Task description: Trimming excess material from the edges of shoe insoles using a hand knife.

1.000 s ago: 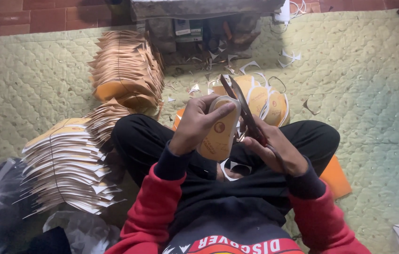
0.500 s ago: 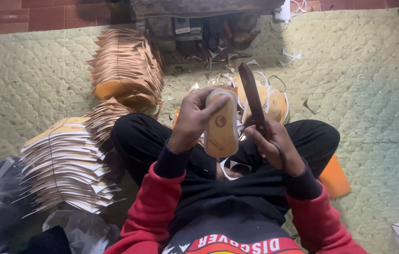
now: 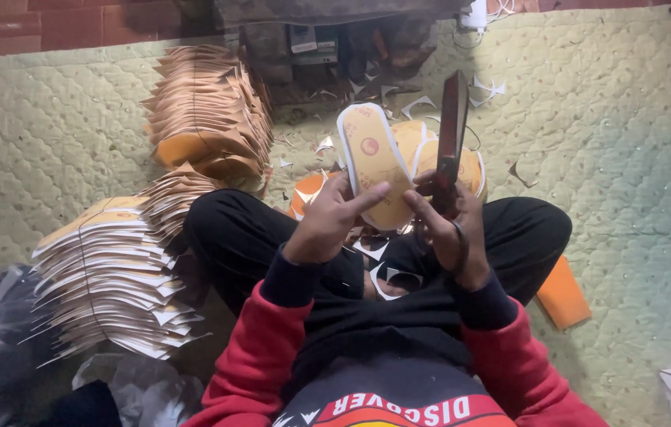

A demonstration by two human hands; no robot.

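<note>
I sit cross-legged in black trousers and a red-sleeved top. My left hand [image 3: 334, 217] holds a yellow, sole-shaped insole [image 3: 373, 158] with a white edge and a red round mark, upright in front of me. My right hand [image 3: 448, 228] grips a pair of large scissors [image 3: 452, 134], the blades closed and pointing up, just right of the insole. White offcuts [image 3: 383, 265] lie on my lap. A heap of cut yellow insoles [image 3: 462, 162] sits behind my hands.
A green quilted mat [image 3: 612, 158] covers the floor. Two fanned stacks of uncut tan and white sheets stand at the left, one far [image 3: 209, 111] and one near [image 3: 110, 273]. Orange pieces [image 3: 563, 292] lie by my right knee. Paper scraps litter the mat ahead.
The insole has turned from lying flat in my left hand to standing upright. The scissors swung from tilted left to pointing straight up, closed, beside it.
</note>
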